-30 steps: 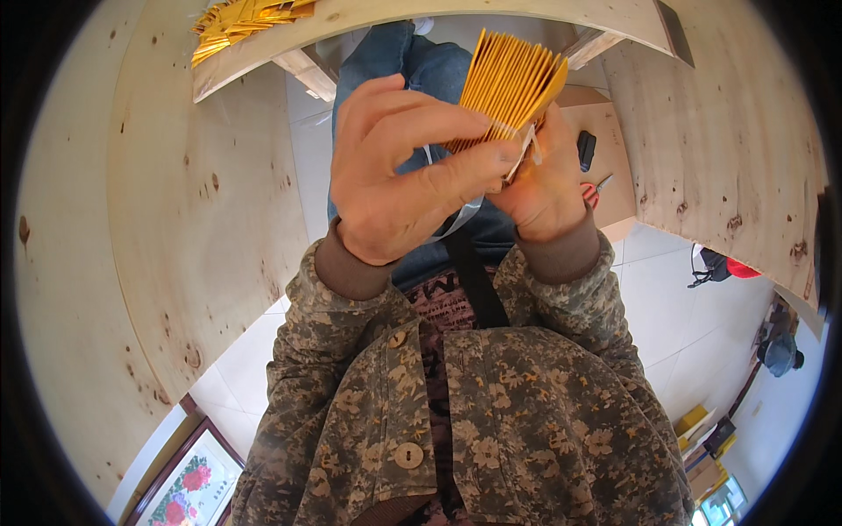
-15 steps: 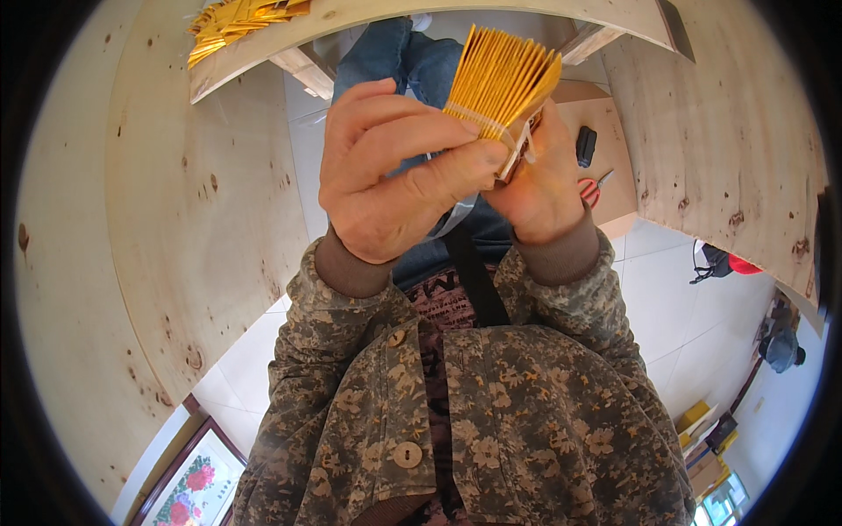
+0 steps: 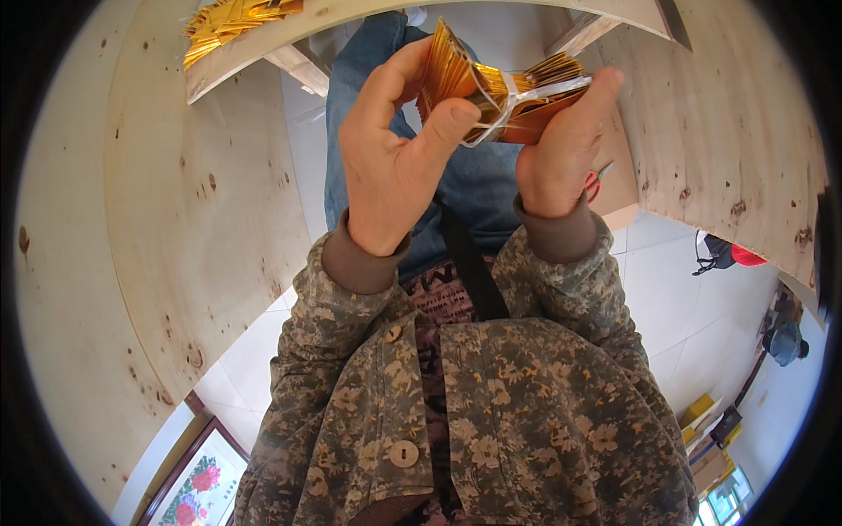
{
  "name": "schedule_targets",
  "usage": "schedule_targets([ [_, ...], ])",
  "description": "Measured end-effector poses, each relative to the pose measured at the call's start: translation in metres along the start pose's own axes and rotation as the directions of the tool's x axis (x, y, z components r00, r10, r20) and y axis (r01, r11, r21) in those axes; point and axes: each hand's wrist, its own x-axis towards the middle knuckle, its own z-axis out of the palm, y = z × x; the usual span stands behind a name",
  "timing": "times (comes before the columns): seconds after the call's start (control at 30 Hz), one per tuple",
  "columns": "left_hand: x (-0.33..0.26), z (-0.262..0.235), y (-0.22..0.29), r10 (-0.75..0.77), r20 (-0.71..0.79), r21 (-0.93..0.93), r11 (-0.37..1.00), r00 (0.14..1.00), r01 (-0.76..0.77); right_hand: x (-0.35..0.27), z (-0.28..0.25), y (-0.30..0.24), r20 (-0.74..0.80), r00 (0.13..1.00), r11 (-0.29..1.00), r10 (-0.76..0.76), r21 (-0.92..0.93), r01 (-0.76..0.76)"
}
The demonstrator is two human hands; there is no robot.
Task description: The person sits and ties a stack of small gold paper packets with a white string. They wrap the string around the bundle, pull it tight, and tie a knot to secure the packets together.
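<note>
Between my hands, above my denim-clad legs, is a bundle of folded gold foil paper (image 3: pixel 449 77). White strips (image 3: pixel 506 107) cinch it at its middle, and its leaves fan out at both ends. My left hand (image 3: pixel 386 153) grips the left end, thumb in front and fingers behind, partly hidden by the paper. At the other end my right hand (image 3: pixel 561 149) is closed round the bundle, its thumb pointing up along the edge. Most of the right fingers are hidden.
More gold foil paper (image 3: pixel 235 24) lies on the far wooden board at upper left. Pale plywood surfaces stand at left (image 3: pixel 184 219) and right (image 3: pixel 702 131). Red-handled scissors (image 3: pixel 594 184) rest on brown cardboard (image 3: pixel 621 180) beyond my right wrist. A framed flower picture (image 3: pixel 197 482) is at lower left.
The bundle has turned from fanning upward to lying crosswise, now showing its tied middle and both fanned ends. My left hand has shifted onto its left end; my right hand has moved up.
</note>
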Motion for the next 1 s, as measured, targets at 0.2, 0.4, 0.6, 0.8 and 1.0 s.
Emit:
schedule_targets([
  [0.2,-0.004,0.003,0.002,-0.01,-0.042,-0.058,0.998,0.999,0.007,0.003,-0.004,0.004,-0.003,0.991,0.985,-0.135,-0.109,0.134],
  [0.4,-0.003,0.016,0.003,0.139,-0.109,-0.042,0.989,0.984,-0.145,0.0,0.002,-0.006,-0.024,0.982,0.964,-0.188,-0.196,0.18],
  [0.6,0.005,0.019,0.001,0.175,-0.156,-0.019,0.983,0.972,-0.18,-0.009,0.011,-0.02,0.066,0.976,0.958,-0.208,-0.186,0.217],
  [0.8,-0.002,0.011,0.0,0.22,-0.19,0.066,0.975,0.957,-0.212,-0.013,0.012,-0.025,0.02,0.983,0.957,-0.181,-0.224,0.181],
  [1.0,0.004,0.016,-0.004,0.364,-0.191,0.134,0.93,0.912,-0.343,-0.004,0.004,-0.015,0.091,0.983,0.983,-0.16,-0.078,0.167],
])
